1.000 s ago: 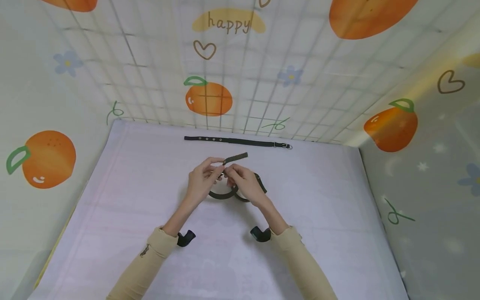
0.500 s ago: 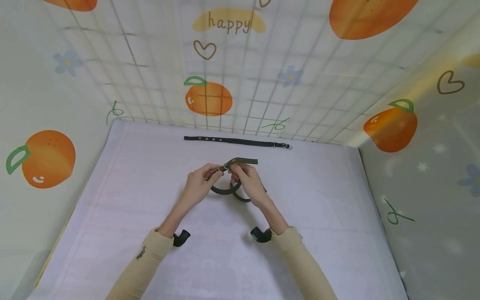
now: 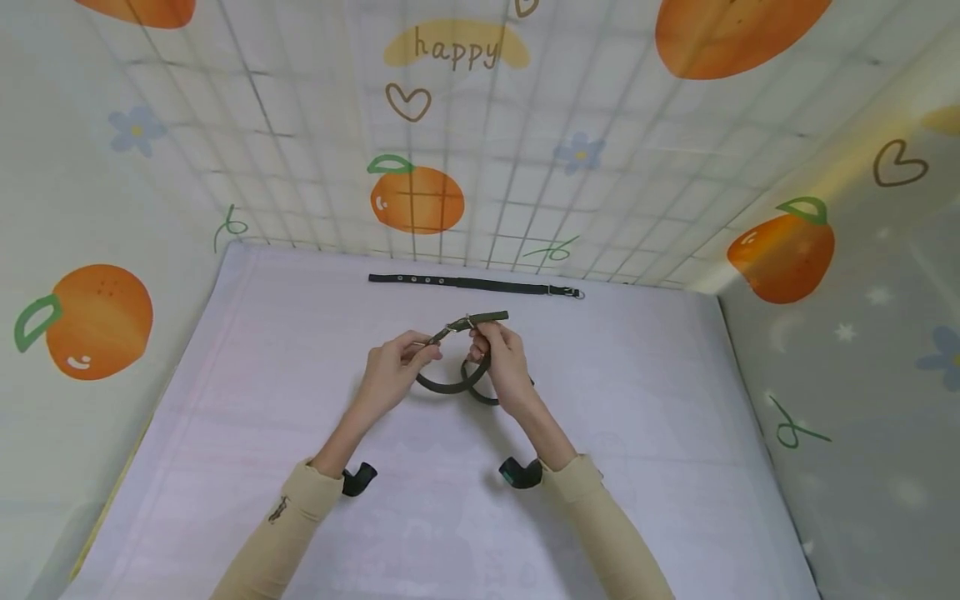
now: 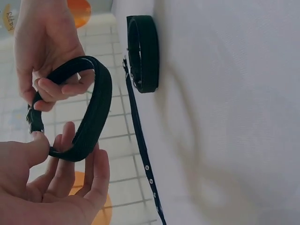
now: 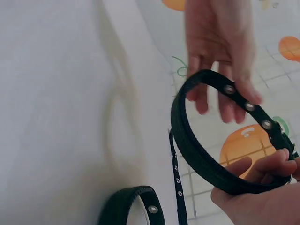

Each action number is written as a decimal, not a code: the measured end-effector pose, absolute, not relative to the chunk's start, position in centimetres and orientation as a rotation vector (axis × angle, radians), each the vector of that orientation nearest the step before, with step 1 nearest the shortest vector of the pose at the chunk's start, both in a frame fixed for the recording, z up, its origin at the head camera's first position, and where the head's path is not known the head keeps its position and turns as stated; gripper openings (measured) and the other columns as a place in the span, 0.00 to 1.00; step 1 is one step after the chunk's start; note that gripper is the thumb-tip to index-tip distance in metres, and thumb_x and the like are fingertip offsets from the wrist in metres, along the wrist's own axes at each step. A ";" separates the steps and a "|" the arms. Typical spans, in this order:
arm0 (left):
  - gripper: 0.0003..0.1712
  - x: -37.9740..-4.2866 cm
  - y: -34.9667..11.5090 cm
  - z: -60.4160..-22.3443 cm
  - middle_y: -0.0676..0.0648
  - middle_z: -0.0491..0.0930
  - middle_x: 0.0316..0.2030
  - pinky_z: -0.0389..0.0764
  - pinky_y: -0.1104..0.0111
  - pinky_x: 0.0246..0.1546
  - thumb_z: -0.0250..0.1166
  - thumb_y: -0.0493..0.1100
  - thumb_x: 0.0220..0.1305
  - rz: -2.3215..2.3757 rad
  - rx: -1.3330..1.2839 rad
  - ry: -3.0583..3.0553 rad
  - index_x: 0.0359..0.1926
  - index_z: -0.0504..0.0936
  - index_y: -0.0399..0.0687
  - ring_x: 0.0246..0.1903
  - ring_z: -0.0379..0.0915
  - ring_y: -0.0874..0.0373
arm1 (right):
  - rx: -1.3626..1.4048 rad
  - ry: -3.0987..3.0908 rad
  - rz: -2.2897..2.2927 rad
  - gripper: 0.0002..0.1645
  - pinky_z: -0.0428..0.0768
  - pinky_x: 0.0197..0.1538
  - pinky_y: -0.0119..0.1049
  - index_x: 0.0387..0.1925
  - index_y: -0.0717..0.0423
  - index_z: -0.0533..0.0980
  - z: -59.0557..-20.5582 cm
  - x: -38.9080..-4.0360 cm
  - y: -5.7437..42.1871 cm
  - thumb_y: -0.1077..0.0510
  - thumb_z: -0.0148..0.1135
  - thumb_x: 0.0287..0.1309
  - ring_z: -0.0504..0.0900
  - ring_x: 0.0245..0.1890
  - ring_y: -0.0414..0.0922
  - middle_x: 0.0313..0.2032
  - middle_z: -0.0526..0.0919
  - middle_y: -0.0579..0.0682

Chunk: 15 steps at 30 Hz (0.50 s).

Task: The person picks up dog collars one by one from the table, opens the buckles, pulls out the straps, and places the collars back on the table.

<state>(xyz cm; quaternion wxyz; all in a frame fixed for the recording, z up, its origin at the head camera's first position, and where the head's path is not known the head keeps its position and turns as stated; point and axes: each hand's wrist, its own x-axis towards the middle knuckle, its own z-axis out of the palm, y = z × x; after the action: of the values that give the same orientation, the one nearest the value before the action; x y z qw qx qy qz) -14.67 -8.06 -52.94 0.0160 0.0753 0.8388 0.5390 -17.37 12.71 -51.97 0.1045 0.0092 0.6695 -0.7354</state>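
Observation:
Both hands hold a dark green pet collar, bent into a ring above the table. My left hand pinches the strap on the ring's left side, beside the metal eyelets seen in the right wrist view. With thumb and fingers, my right hand grips the collar close to its buckle. The strap's tail sticks out to the right past the buckle. On the table behind the right hand sits a second collar, looped, partly hidden in the head view. A third collar lies flat farther back.
A white cloth covers the table. Behind it rises a wire grid with a curtain printed with oranges; printed side walls stand left and right. A black wrist camera sits under the left sleeve, another by the right.
The left hand has moved a little left and down, along the strap. The strap's tail has shifted right, and the buckle now shows between the hands. The other two collars have not moved.

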 end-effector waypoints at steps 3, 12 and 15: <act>0.15 -14.7 -8.3 -53.2 0.50 0.95 0.45 0.83 0.64 0.43 0.63 0.54 0.81 1.657 0.246 2.591 0.56 0.87 0.51 0.52 0.92 0.49 | 0.055 1.930 -2.223 0.15 0.79 0.40 0.31 0.39 0.58 0.74 -51.9 -17.5 12.9 0.54 0.47 0.83 0.68 0.29 0.39 0.24 0.63 0.43; 0.19 -15.1 -7.8 -52.4 0.45 0.93 0.50 0.89 0.51 0.53 0.60 0.54 0.83 1.696 0.325 2.520 0.64 0.82 0.51 0.51 0.92 0.46 | -0.020 2.047 -2.080 0.16 0.78 0.41 0.33 0.40 0.61 0.77 -51.9 -17.2 13.0 0.54 0.50 0.81 0.71 0.30 0.40 0.25 0.68 0.43; 0.20 -15.4 -7.5 -52.0 0.45 0.93 0.49 0.89 0.54 0.51 0.61 0.54 0.83 1.704 0.334 2.537 0.64 0.82 0.49 0.49 0.92 0.47 | -0.038 2.063 -2.038 0.17 0.77 0.42 0.35 0.42 0.62 0.78 -52.0 -17.1 12.9 0.54 0.50 0.81 0.72 0.30 0.40 0.25 0.69 0.43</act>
<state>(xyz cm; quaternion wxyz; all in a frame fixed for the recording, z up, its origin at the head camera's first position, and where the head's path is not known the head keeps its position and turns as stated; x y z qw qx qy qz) -15.40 -7.46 -51.98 0.0339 0.1087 0.8248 0.5539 -17.06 12.89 -52.03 0.1203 -0.0128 0.7062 -0.6976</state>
